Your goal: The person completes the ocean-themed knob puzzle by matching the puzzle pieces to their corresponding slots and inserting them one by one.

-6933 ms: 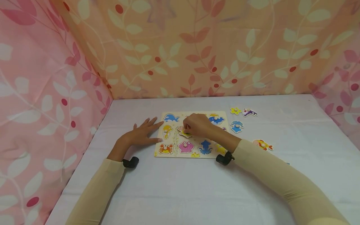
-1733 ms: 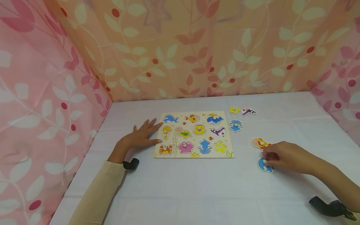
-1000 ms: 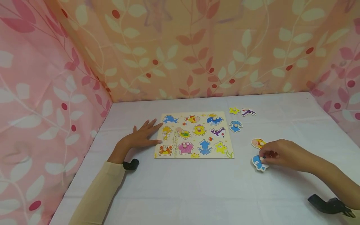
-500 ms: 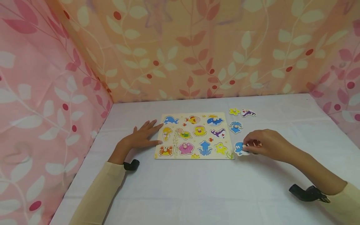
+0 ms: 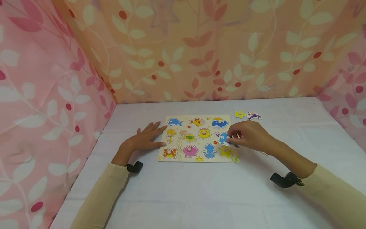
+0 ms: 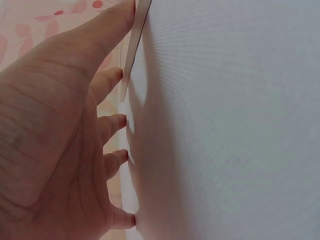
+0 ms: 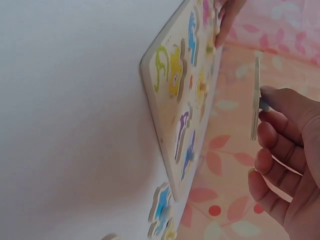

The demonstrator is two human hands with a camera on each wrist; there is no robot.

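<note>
My right hand (image 5: pixel 248 135) pinches the small knob of a blue dolphin puzzle piece (image 5: pixel 222 139) over the right side of a wooden peg puzzle board (image 5: pixel 200 161). In the right wrist view the dolphin piece (image 7: pixel 256 102) shows edge-on, apart from the board. It covers part of the purple dolphin recess in the head view. My left hand (image 5: pixel 145 138) lies spread at the board's left edge, thumb and a fingertip touching it. Knobbed crab (image 5: pixel 170 153), shell, seahorse, turtle, octopus and whale pieces sit in the board. The blue dolphin, fish, squid and starfish recesses show no knobs.
Behind the right hand lie a loose yellow starfish piece (image 5: pixel 239 114) and a purple dolphin piece (image 5: pixel 254 115). A blue squid piece (image 7: pixel 160 205) shows in the right wrist view. The fish piece (image 5: pixel 266 154) is mostly hidden under the right forearm. Patterned cloth walls surround the white table.
Earlier the right hand was on the turtle piece at the board. It then took hold of the blue dolphin piece on the right and carried it left over the board. The left hand stayed put.
</note>
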